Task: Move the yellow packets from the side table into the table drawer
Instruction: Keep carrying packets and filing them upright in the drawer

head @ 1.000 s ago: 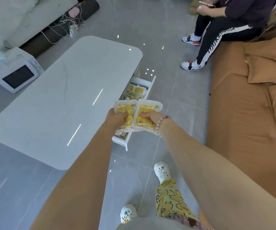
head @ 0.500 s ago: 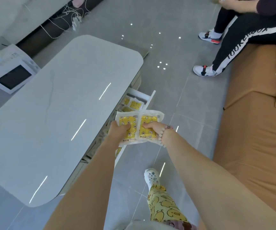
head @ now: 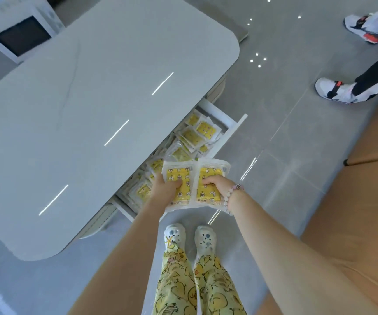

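Note:
I hold two stacks of yellow packets in clear wrappers side by side over the near end of the open drawer. My left hand (head: pixel 166 189) grips the left stack (head: pixel 179 176), thumb on top. My right hand (head: pixel 215 185), with a bead bracelet at the wrist, grips the right stack (head: pixel 210 172). The white table drawer (head: pixel 231 130) is pulled out from under the grey table top (head: pixel 92 110) and holds several yellow packets (head: pixel 197 135) lying loose and overlapping.
An orange sofa (head: pixel 365 223) runs along the right. Another person's legs and white sneakers (head: pixel 335 92) stand on the grey tiled floor at the top right. A white appliance box (head: pixel 22 32) sits beyond the table at the top left. My own feet (head: pixel 190 237) are below the drawer.
I have stepped closer to the table, and the view now looks straight down. Both hands with the packet stacks have come over the drawer's near end, and more of the drawer's contents show.

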The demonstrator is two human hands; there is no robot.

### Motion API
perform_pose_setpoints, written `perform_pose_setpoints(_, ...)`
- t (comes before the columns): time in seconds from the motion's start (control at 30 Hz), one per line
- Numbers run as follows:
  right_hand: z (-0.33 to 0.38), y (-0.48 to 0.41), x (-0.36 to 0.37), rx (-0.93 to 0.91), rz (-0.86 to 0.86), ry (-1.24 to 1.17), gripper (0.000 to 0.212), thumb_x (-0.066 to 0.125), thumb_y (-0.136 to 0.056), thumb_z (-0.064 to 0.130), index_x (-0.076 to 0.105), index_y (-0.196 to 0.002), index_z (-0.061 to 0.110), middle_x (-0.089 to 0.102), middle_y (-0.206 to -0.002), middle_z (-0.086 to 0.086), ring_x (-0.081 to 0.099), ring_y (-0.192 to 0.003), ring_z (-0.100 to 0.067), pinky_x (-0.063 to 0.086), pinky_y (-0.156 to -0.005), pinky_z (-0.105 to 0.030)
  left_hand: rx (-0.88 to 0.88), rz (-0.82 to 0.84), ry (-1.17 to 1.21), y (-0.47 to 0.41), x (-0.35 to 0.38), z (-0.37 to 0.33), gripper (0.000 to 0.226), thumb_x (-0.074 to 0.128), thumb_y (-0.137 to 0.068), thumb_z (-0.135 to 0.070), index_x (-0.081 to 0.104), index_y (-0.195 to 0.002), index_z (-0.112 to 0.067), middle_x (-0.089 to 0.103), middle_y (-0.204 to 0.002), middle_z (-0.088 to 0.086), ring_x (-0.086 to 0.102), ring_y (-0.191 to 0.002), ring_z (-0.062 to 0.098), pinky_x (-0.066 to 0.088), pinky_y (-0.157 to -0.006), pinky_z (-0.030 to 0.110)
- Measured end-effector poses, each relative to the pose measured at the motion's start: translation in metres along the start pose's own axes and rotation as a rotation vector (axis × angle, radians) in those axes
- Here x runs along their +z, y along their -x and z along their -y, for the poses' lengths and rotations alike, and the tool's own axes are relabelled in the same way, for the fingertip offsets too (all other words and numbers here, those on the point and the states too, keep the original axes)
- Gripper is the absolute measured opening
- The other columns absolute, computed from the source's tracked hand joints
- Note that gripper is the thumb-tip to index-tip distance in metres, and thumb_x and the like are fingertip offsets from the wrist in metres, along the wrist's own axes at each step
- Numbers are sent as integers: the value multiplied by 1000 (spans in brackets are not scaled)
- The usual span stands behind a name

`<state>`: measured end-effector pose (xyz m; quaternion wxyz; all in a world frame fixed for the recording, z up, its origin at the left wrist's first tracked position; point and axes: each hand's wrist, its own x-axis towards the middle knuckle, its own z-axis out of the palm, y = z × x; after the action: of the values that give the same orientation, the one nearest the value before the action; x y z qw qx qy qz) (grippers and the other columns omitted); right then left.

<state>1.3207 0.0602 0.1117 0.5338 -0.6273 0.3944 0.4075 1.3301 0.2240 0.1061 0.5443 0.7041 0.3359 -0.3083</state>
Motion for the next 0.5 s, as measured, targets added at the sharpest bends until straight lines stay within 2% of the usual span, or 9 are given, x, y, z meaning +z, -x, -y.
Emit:
perform_pose_setpoints(0.07, 1, -26, 9, 26, 30, 35, 15, 65, -78, 33, 69, -83, 20, 59, -122, -16, 59, -108, -34, 46, -99, -45, -42, -16, 31, -23, -5, 15, 15, 62, -89, -19, 53, -101, -21, 64, -80, -4, 63, -68, 12, 50, -56, 26)
perform_pose_setpoints(0.1, 2, -37, 15, 40, 29, 35, 13, 65, -79, 30, 70, -83, 19, 59, -123, -16, 58, -109, -34, 46, -99, -45, -65, -19, 54, -35, -7, 23, 14, 62, -89, -18, 53, -100, -21, 65, -82, -4, 64, -69, 12, 50, -56, 26)
perform_pose_setpoints(0.2, 5, -72, 33, 93, -3, 32, 29, 70, -73, 27, 70, -95, 8, 64, -114, -16, 62, -105, -32, 49, -96, -43, -143, -36, 142, -70, -13, 47, 16, 62, -89, -17, 56, -103, -21, 68, -89, 0, 68, -78, 17, 56, -68, 33)
perform_pose_setpoints(0.27, 11, -94, 46, 79, 9, 82, 14, 66, -77, 26, 69, -77, 12, 66, -96, -7, 63, -86, -23, 52, -81, -34, -197, -63, 224, -94, -18, 61, 21, 63, -88, -17, 55, -108, -20, 68, -94, 2, 68, -80, 20, 56, -67, 34)
perform_pose_setpoints(0.33, 15, -120, 60, 58, 13, 120, 25, 61, -82, 23, 59, -57, 17, 56, -72, 2, 48, -61, -12, 39, -56, -22, -242, -98, 302, -118, -24, 76, 26, 63, -87, -16, 55, -112, -18, 68, -96, 4, 67, -78, 20, 54, -62, 32)
perform_pose_setpoints(0.4, 20, -142, 77, 50, 27, 167, 30, 59, -84, 19, 53, -54, 17, 47, -64, 3, 40, -56, -11, 32, -51, -21, -299, -138, 398, -139, -33, 90, 30, 63, -86, -13, 56, -115, -16, 68, -94, 5, 67, -75, 23, 55, -58, 34)
perform_pose_setpoints(0.5, 24, -177, 102, 31, 76, 282, 23, 58, -85, 19, 55, -63, 13, 49, -71, 1, 43, -60, -11, 34, -52, -21, -395, -146, 588, -170, -42, 113, 29, 61, -85, -7, 57, -113, -15, 69, -91, 9, 70, -61, 25, 54, -46, 35)
